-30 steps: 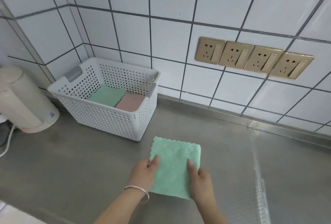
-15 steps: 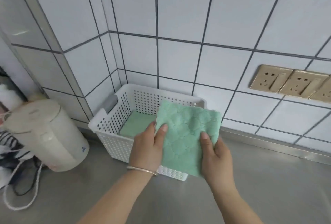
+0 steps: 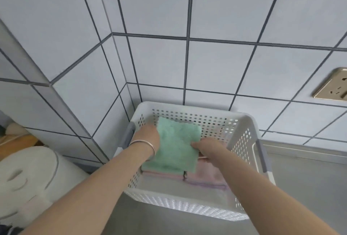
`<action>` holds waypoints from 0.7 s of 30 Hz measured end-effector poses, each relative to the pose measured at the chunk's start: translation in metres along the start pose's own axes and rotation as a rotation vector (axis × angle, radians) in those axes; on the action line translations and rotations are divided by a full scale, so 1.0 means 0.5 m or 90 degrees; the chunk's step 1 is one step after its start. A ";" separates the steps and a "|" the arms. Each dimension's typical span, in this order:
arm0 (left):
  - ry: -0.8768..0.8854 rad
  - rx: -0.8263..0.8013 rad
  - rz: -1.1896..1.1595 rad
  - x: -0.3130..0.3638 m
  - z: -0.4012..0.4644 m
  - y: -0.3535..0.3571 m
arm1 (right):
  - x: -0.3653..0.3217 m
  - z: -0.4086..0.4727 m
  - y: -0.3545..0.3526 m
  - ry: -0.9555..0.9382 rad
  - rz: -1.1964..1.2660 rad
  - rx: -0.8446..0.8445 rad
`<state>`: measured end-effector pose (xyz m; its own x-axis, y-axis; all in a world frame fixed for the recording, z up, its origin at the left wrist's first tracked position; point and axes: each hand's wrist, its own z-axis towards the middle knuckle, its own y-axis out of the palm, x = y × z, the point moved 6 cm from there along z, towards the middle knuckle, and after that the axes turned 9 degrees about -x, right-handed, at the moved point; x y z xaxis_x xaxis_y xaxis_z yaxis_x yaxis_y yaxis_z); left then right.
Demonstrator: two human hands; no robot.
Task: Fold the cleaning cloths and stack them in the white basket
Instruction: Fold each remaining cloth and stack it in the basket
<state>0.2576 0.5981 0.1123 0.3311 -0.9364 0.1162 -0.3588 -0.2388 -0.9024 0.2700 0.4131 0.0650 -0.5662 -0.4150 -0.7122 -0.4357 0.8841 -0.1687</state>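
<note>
Both hands, the left hand (image 3: 148, 133) and the right hand (image 3: 204, 147), pinch the folded green cloth (image 3: 174, 148) low inside the white basket (image 3: 242, 120), over 2 pink cloths (image 3: 206, 175), and letting go unevenly could make it flop open.

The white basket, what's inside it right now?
Inside the white basket a folded green cloth, held by the left hand and right hand, lies over pink cloths. What lies beneath the green cloth is mostly covered.
</note>
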 end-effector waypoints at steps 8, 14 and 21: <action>-0.051 -0.112 0.082 -0.033 0.109 0.080 | 0.024 0.123 0.066 0.062 -0.077 -0.074; -0.108 -0.152 0.057 -0.035 0.128 0.107 | 0.029 0.150 0.063 0.050 -0.107 -0.076; 0.085 -0.047 0.279 0.042 0.090 0.096 | 0.013 0.144 0.045 0.030 -0.323 0.028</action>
<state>0.2865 0.5785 0.0528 0.0204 -0.9768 -0.2134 -0.5022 0.1745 -0.8470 0.3067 0.4454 0.0075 -0.3218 -0.8026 -0.5023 -0.6351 0.5764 -0.5142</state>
